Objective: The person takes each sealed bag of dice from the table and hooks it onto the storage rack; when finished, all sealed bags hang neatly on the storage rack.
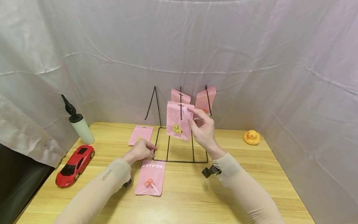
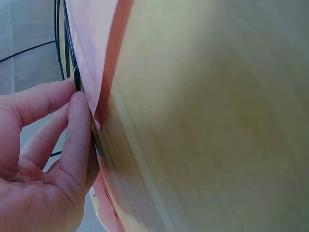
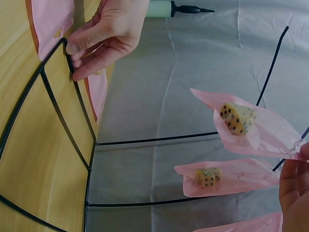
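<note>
My right hand (image 1: 203, 129) pinches the upper right edge of a pink zip pouch (image 1: 174, 116) with yellow dice in it. The middle hook's end shows in front of this pouch, at its hang hole. With thumb and fingertips my left hand (image 1: 140, 150) holds the front left of the black wire rack's base (image 1: 181, 161). Behind the held pouch, another pink pouch (image 1: 176, 97) hangs on the same hook. A pouch with orange dice (image 1: 202, 99) hangs on the right hook. The left hook (image 1: 150, 102) carries nothing.
On the table, a pink pouch with orange dice (image 1: 151, 174) lies before the rack and one with yellow dice (image 1: 137, 132) lies left of it. A red toy car (image 1: 75, 166) and a hand pump (image 1: 83, 130) stand at left, a rubber duck (image 1: 251, 137) at right.
</note>
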Demonstrator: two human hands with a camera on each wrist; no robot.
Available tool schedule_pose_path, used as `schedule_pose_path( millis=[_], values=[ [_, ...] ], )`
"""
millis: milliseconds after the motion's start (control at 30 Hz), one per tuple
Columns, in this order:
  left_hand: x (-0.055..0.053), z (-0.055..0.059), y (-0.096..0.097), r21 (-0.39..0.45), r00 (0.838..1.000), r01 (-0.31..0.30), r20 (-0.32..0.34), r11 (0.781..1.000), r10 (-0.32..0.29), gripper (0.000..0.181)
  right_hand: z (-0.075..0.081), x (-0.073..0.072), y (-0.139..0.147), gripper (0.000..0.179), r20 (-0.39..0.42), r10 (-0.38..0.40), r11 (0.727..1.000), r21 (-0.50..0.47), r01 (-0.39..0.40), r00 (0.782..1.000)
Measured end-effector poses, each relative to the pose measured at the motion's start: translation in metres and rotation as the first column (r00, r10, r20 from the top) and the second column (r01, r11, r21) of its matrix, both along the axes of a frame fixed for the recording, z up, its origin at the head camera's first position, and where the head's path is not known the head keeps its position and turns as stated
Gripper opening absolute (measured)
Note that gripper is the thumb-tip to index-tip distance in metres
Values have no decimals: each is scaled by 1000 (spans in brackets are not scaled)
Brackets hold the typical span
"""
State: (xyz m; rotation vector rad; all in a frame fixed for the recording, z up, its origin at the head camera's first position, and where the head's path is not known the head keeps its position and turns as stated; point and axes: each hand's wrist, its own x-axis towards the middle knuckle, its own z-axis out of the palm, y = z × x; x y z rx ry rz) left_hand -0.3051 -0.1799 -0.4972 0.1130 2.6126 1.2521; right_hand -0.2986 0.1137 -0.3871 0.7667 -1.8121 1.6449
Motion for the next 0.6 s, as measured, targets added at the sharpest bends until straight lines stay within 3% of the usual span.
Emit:
schedule_pose_path(
  millis=[600],
  values=[
    [0, -1, 0, -5, 1000, -8, 1, 1000, 8, 41, 2, -15, -4, 42, 21, -59, 998, 13, 59, 998]
  ],
)
